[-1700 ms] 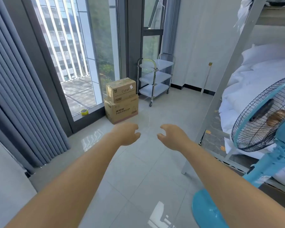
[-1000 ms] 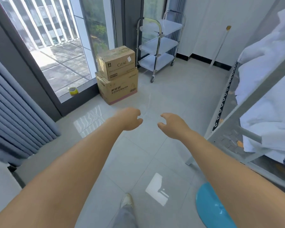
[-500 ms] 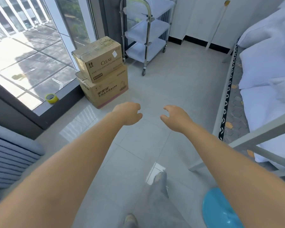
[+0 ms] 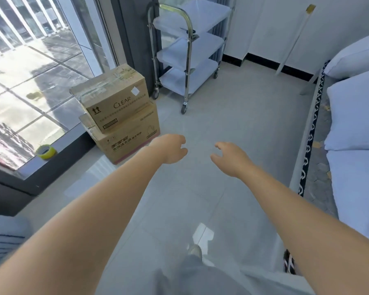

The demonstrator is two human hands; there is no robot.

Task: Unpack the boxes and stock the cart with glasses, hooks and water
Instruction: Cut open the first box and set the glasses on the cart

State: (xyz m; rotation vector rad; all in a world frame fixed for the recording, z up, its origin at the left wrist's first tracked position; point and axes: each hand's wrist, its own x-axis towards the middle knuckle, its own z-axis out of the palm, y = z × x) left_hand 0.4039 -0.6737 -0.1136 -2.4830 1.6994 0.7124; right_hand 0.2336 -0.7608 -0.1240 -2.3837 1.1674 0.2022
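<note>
Two taped cardboard boxes are stacked on the floor by the window: a smaller upper box [image 4: 113,96] marked CLEAR on a larger lower box [image 4: 132,138]. Behind them stands a three-shelf steel cart [image 4: 188,50] on castors, its shelves bare. My left hand [image 4: 170,149] hangs in the air just right of the lower box, fingers loosely curled, holding nothing. My right hand [image 4: 230,157] is stretched out beside it over the floor, fingers loosely curled and empty. Neither hand touches a box.
A roll of yellow tape [image 4: 46,151] lies on the window sill at the left. A bed frame [image 4: 305,133] with white bedding [image 4: 354,116] runs along the right. A thin pole [image 4: 294,39] leans on the far wall. My leg and shoe [image 4: 195,251] show below.
I have walked closer to the boxes and cart, which now look larger and nearer. My hands stay outstretched and empty. The fan has left the view.
</note>
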